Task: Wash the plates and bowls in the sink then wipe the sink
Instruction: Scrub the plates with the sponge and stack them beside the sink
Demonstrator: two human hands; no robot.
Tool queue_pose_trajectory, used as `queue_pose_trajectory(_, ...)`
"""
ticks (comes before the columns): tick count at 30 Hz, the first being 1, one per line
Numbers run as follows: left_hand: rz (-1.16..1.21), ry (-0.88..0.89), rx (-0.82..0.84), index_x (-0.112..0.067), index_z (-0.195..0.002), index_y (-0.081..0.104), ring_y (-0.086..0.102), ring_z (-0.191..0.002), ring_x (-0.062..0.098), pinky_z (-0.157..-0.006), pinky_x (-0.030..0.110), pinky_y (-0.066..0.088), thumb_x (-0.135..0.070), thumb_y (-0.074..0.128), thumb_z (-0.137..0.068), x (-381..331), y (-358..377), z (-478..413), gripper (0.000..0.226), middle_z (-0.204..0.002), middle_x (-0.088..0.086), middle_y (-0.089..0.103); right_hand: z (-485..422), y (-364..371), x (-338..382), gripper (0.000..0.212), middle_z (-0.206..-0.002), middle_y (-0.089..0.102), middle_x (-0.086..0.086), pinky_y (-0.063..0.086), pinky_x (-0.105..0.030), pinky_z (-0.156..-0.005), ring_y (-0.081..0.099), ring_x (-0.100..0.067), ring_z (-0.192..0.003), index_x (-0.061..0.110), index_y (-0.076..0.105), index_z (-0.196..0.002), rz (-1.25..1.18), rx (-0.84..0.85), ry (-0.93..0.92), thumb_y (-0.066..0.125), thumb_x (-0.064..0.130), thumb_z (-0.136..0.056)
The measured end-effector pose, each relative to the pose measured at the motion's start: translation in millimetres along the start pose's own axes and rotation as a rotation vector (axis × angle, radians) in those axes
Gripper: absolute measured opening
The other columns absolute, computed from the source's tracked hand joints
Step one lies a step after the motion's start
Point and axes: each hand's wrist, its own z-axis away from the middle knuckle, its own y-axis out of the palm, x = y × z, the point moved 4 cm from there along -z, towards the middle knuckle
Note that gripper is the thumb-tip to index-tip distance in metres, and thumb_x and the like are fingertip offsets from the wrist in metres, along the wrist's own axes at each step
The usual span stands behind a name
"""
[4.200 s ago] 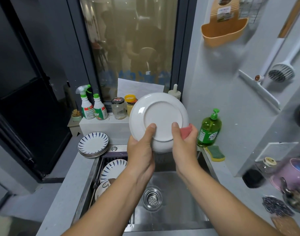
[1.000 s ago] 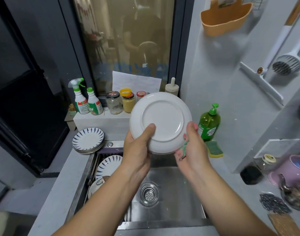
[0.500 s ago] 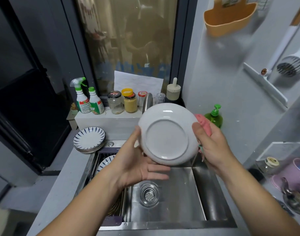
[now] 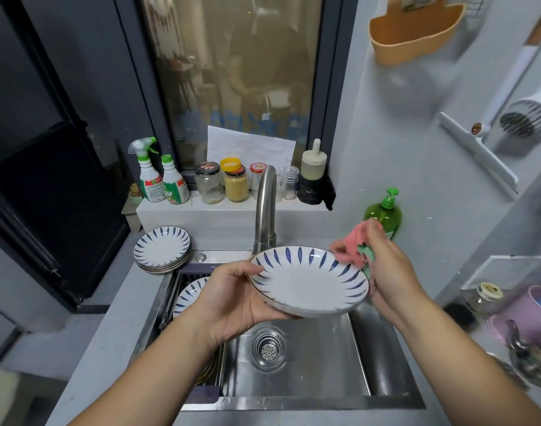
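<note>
A white plate with blue leaf marks (image 4: 306, 279) hangs face up over the steel sink (image 4: 312, 379). My left hand (image 4: 232, 299) grips its left rim, thumb on top and fingers underneath. My right hand (image 4: 386, 265) holds a bunched pink and green cloth (image 4: 353, 252) at the plate's right rim. More plates of the same pattern (image 4: 189, 292) lean in a rack in the sink's left part, partly hidden by my left arm. A stack of such plates (image 4: 162, 249) rests on the counter at the back left.
The faucet (image 4: 265, 207) rises just behind the held plate. A green soap bottle (image 4: 384, 213) stands at the back right. Spray bottles (image 4: 158, 176) and jars (image 4: 235, 182) line the ledge. A purple pot (image 4: 527, 312) and a glass jar (image 4: 484, 298) sit on the right counter.
The plate was turned from upright, with its white underside toward me, to lying face up and lower over the sink. My right hand with the cloth moved to its right rim.
</note>
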Motion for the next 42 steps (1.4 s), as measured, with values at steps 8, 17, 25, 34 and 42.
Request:
queue_pose_trajectory(8,-0.149,0.250,-0.208,-0.026,-0.143,0.057,0.066,-0.124,0.037,-0.083,0.064,0.058,-0.040,0.040,-0.107,19,-23,-2,0.042,-0.141,0.008,0.065,-10,-38,-27,0.033,-0.075,0.049,-0.021,0.057,-0.029,-0.048,0.062,-0.026,-0.065,0.007,0.046,-0.073,-0.223,-0.375,0.200,0.047,0.019,-0.103)
queue_pose_trajectory(17,-0.279,0.322,-0.359,-0.029,-0.143,0.055,0.063,-0.130,0.028,-0.103,0.053,0.052,-0.046,0.035,-0.108,36,-65,2,0.044,-0.142,0.005,0.065,-22,-71,-82,0.010,-0.069,0.059,-0.003,0.018,-0.013,-0.032,0.038,-0.006,-0.037,0.014,0.064,-0.100,0.318,-0.271,0.346,0.055,0.017,-0.104)
queue_pose_trajectory(25,-0.280,0.273,-0.434,-0.036,-0.138,0.059,0.068,-0.123,0.021,-0.082,0.041,0.063,-0.050,0.038,-0.104,58,-82,-1,0.043,-0.136,-0.002,0.069,-37,-74,-118,0.039,-0.059,0.047,-0.006,0.031,-0.023,-0.042,0.040,-0.016,-0.043,0.015,0.061,-0.074,0.709,-0.173,0.389,0.059,0.046,-0.097)
queue_pose_trajectory(34,-0.247,0.253,-0.468,-0.037,-0.139,0.059,0.066,-0.125,0.025,-0.085,0.049,0.061,-0.054,0.041,-0.102,70,-97,0,0.045,-0.139,0.000,0.067,-34,-95,-135,0.014,-0.075,0.059,-0.008,0.023,-0.016,-0.036,0.036,-0.006,-0.038,0.004,0.066,-0.096,0.405,-0.186,0.413,0.056,0.012,-0.103)
queue_pose_trajectory(42,-0.239,0.221,-0.511,-0.040,-0.138,0.057,0.067,-0.123,0.028,-0.085,0.058,0.059,-0.049,0.034,-0.107,80,-98,3,0.040,-0.136,-0.002,0.069,-41,-98,-137,0.044,-0.054,0.038,0.002,0.022,-0.022,-0.043,0.030,-0.014,-0.039,0.017,0.047,-0.074,0.670,-0.152,0.467,0.042,0.050,-0.103)
